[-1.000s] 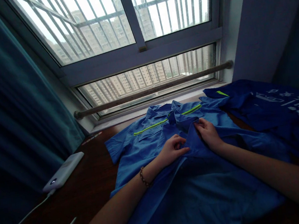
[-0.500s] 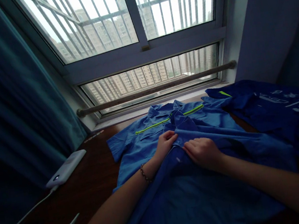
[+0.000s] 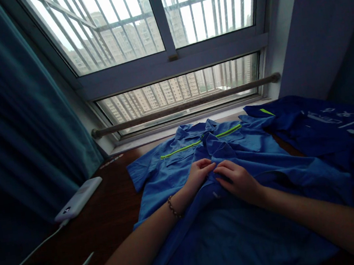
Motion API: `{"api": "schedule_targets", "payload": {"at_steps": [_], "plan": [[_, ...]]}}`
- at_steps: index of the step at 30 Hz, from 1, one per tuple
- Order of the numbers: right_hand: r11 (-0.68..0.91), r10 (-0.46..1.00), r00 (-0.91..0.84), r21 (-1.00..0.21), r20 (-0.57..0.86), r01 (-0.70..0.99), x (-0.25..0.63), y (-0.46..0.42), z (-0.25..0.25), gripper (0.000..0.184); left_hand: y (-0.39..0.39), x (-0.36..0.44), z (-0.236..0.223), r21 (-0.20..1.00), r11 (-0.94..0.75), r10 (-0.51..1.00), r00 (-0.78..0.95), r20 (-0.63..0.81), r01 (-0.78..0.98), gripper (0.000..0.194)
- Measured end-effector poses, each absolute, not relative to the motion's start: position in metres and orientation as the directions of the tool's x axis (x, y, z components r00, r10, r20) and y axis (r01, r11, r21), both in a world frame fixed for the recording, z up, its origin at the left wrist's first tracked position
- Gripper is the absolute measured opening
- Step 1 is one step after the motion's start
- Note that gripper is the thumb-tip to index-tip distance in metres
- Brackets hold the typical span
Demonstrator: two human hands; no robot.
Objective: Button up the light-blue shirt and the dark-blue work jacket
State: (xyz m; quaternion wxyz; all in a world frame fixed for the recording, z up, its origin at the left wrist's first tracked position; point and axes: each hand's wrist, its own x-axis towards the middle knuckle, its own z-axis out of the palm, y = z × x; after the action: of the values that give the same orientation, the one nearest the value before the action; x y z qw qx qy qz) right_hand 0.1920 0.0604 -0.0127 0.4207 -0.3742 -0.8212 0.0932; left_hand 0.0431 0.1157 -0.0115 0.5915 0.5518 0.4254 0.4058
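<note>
A blue short-sleeved work shirt (image 3: 158, 187) with a yellow-green stripe across the chest lies spread out, its collar toward the window. My left hand (image 3: 201, 172), a braided bracelet on its wrist, pinches the shirt's front edge near the middle. Right beside it, my right hand (image 3: 235, 180) has its thumb and fingers closed on the same front opening, fingertips almost meeting the left ones. Whatever small part lies between the fingertips is hidden. Below the hands, the near half of the shirt is loose and rumpled, with a small pale mark on the inner side.
A darker blue garment (image 3: 323, 130) with white print lies at the right, touching the shirt. On the dark wooden surface (image 3: 110, 219) at left rests a white power bank (image 3: 79, 199) with a white cable (image 3: 33, 255). A curtain (image 3: 29, 104) hangs left; a rail (image 3: 186, 105) crosses the window.
My right hand has turned from a closed fist to a fingertip pinch nearer my left hand. My left hand has shifted slightly down and right, and the cloth between them has dropped a little.
</note>
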Motion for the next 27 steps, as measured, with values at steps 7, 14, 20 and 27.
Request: {"api": "schedule_targets", "payload": {"at_steps": [7,14,20,27], "plan": [[0.741,0.634,-0.397,-0.377,0.663,0.555,0.193,0.059,-0.015,0.022,0.12,0.043,-0.016,0.989,0.141,0.943,0.312,-0.12,-0.046,0.036],[0.693,0.674,-0.344,-0.398,0.654,0.601,0.191,0.06,-0.013,0.015,0.119,0.044,-0.02,0.985,0.151,0.935,0.336,-0.114,-0.086,0.034],[0.556,0.811,-0.228,-0.588,0.539,0.588,0.191,0.065,-0.017,0.013,0.108,0.045,-0.013,0.992,-0.103,0.947,0.313,0.077,0.068,0.027],[0.492,0.838,-0.116,-0.646,0.533,0.584,0.191,0.069,-0.024,0.005,0.092,0.042,-0.003,0.652,-0.611,0.788,0.417,0.452,0.448,0.023]]}}
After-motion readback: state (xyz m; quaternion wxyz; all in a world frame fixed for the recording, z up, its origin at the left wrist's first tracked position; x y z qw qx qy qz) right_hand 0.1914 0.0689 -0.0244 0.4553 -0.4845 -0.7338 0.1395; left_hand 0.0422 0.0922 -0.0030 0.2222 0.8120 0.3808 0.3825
